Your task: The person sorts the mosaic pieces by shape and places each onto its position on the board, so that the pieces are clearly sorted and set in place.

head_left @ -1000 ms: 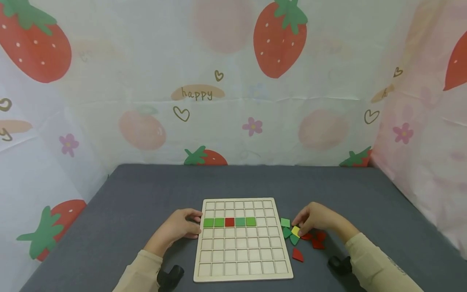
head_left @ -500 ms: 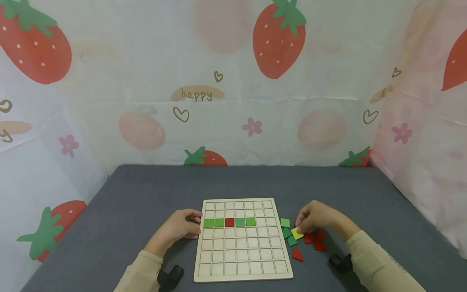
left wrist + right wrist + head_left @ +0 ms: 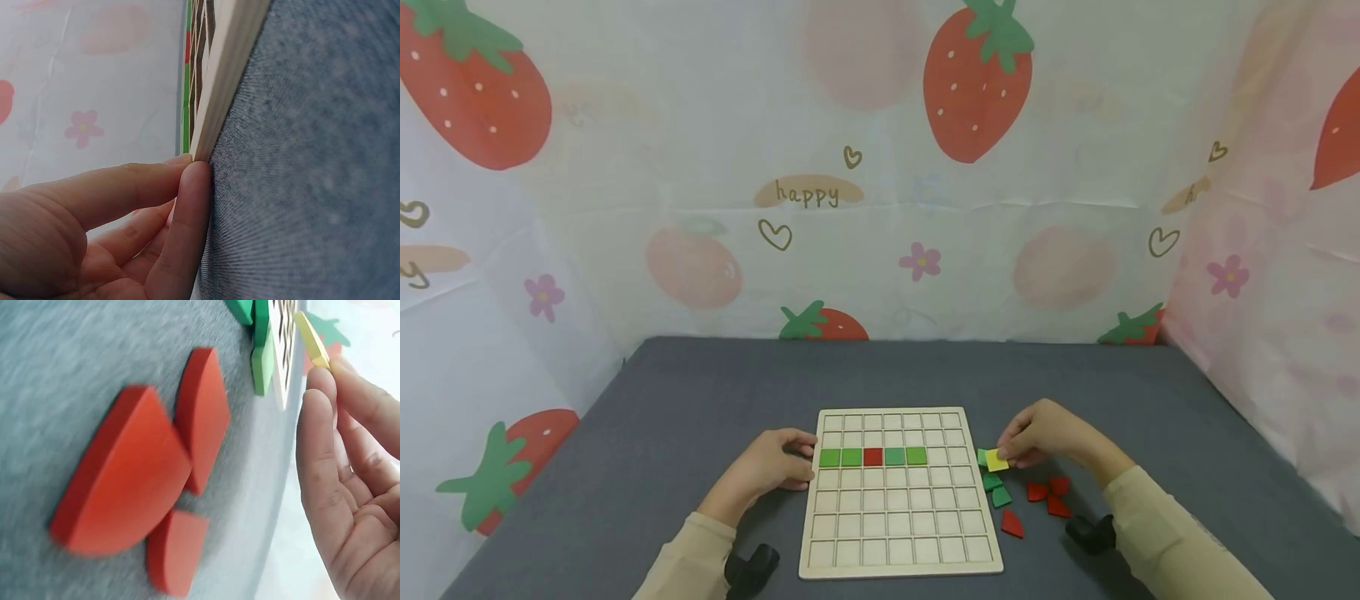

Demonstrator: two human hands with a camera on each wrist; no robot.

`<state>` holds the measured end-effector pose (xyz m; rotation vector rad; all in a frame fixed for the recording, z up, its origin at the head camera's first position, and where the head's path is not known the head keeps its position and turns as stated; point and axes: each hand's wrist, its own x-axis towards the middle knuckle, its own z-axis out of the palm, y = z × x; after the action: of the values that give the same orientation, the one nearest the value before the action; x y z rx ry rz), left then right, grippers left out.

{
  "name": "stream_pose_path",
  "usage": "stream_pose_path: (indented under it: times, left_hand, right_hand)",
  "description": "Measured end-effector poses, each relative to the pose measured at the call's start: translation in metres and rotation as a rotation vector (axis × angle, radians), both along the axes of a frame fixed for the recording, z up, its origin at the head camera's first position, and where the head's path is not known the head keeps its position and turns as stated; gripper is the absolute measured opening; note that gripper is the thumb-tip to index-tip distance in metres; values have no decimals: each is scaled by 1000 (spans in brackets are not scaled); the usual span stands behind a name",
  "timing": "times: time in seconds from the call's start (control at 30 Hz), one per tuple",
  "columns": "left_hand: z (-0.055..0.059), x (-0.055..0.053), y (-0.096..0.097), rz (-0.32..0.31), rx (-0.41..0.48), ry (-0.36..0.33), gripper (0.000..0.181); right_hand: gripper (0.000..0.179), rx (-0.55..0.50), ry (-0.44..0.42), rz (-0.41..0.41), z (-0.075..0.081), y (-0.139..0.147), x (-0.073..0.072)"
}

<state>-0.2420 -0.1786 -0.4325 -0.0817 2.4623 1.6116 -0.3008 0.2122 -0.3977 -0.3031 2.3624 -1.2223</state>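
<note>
My left hand [image 3: 771, 461] is at the left edge of a pale wooden grid board [image 3: 898, 525], its thumb and fingertips gripping that edge. In the left wrist view, the fingertips [image 3: 197, 175] meet at the board's side. One row of the grid bears green tiles [image 3: 852, 457] and a red tile [image 3: 872, 457]. My right hand [image 3: 1052, 433] pinches a yellow square tile [image 3: 997, 461] between thumb and fingers. This tile shows edge-on in the right wrist view. In the head view it overlaps a light green tile [image 3: 982, 457] beside the board's right edge.
Green pieces [image 3: 1001, 497] lie along the board's right side. Several red pieces with curved edges [image 3: 1057, 506] are on the dark grey cloth, and a separate red piece [image 3: 1012, 524] sits nearer the front. A strawberry-print curtain [image 3: 880, 275] hangs behind the table.
The yellow tile, low among the loose pieces before, has moved left and away from the person in my right hand. Some green and red pieces shifted slightly. My left hand stays put.
</note>
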Motion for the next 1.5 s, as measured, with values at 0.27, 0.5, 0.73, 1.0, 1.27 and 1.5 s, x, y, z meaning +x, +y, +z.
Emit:
stream_pose_path:
  times: [0.27, 0.5, 0.73, 1.0, 1.27, 1.5]
  left_hand:
    - [1, 0, 0, 3, 8, -5, 51]
    - [0, 0, 0, 1, 14, -5, 50]
    - [1, 0, -1, -8, 26, -5, 50]
    - [0, -1, -1, -10, 26, -9, 50]
    - [-1, -1, -1, -8, 27, -9, 50]
    - [-2, -1, -1, -8, 21, -3, 50]
  right_hand:
    - [16, -7, -2, -60, 1, -19, -6]
    - [15, -8, -23, -82, 1, -37, -10]
    - [15, -41, -49, -91, -3, -51, -12]
    - [13, -35, -61, -114, -7, -65, -16]
    - [9, -23, -67, -114, -11, -74, -18]
    - [9, 3, -67, -124, -11, -79, -17]
